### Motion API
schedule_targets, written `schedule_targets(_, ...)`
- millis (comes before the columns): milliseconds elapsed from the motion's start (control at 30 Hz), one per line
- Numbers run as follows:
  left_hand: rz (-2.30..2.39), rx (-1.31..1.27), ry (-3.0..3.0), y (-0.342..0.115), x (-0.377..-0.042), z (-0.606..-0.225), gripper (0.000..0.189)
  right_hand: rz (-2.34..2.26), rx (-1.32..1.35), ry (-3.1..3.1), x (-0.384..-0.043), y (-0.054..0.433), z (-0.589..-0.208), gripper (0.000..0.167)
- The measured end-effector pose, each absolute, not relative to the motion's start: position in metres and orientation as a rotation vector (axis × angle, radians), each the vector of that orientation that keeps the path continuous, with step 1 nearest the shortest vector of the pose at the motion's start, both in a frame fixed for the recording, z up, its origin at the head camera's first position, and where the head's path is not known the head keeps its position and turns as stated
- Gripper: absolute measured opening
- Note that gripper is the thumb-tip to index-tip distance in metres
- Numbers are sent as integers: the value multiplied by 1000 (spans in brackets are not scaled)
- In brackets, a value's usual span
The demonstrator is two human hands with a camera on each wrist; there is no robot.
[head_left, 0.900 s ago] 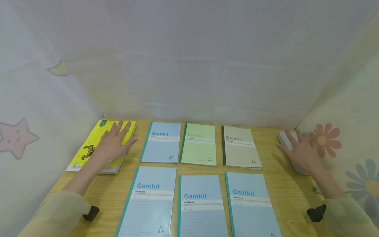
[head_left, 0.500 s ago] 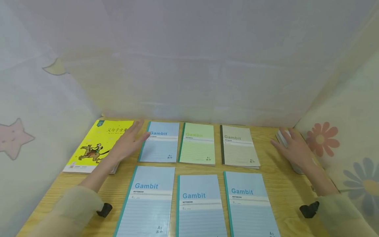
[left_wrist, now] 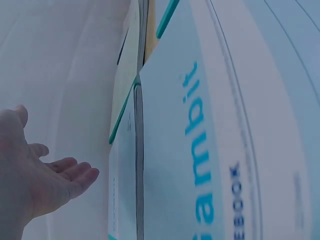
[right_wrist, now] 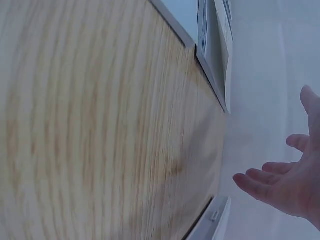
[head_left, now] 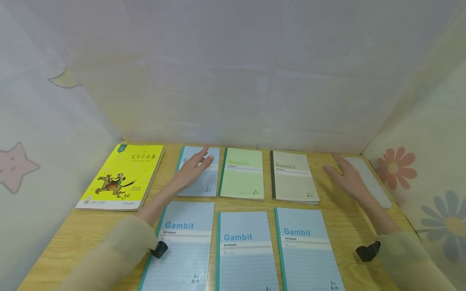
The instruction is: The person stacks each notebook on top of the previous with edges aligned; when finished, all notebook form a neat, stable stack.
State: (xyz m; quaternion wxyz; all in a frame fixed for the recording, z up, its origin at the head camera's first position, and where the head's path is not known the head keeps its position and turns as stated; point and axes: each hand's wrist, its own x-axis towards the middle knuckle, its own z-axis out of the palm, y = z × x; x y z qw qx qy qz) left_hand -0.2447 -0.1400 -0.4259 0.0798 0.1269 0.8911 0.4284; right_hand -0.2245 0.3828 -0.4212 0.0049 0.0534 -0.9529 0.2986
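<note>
My left hand (head_left: 191, 169) hovers over the back-left blue notebook (head_left: 198, 186), fingers loosely extended and holding nothing. In the left wrist view the same hand (left_wrist: 45, 175) is apart from the notebooks, palm visible. My right hand (head_left: 349, 180) hangs above the wood between the beige notebook (head_left: 294, 178) and a flat white object (head_left: 373, 186) at the right, whose kind I cannot tell. Its fingers are spread, with nothing in them, as the right hand (right_wrist: 285, 185) in the right wrist view also shows. A green notebook (head_left: 242, 178) lies between the blue and beige ones.
Three larger blue notebooks lie in the front row: left (head_left: 185, 242), middle (head_left: 245, 250) and right (head_left: 306, 246). A yellow book (head_left: 123, 173) with a horse-rider cover lies at the left. Pale cloth walls (head_left: 233, 81) bound the wooden table (head_left: 76, 238) behind and on both sides.
My left hand has moved right, off the yellow book and over the back-left blue notebook. The right hand has shifted left, off the white object, uncovering more of it.
</note>
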Motion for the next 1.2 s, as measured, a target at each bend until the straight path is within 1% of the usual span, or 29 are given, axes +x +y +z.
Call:
schedule_targets(100, 1345, 375, 2585, -120, -245, -427, 75, 991, 142, -3018, -225, 376, -423, 77)
schedule_targets(300, 1457, 377, 2432, -85, -245, -430, 78, 1145, 92, -3041, -225, 367, -426, 78)
schedule_targets(400, 1495, 360, 2356, -72, -239, -429, 73, 1240, 94, -3028, -224, 362, -426, 80)
schedule_targets(567, 1564, 377, 2202, -50, -222, -428, 69, 1402, 67, -3060, -215, 358, -422, 85)
schedule_targets(733, 1604, 393, 2043, -29, -201, -426, 68, 1487, 66, -3129, -200, 355, -418, 83)
schedule_targets(867, 1637, 338, 1932, -15, -187, -423, 70, 1554, 56, -3169, -189, 353, -416, 83)
schedule_targets(1200, 1545, 238, 1865, 6, -157, -418, 76, 1712, -100, -3193, -156, 347, -414, 83)
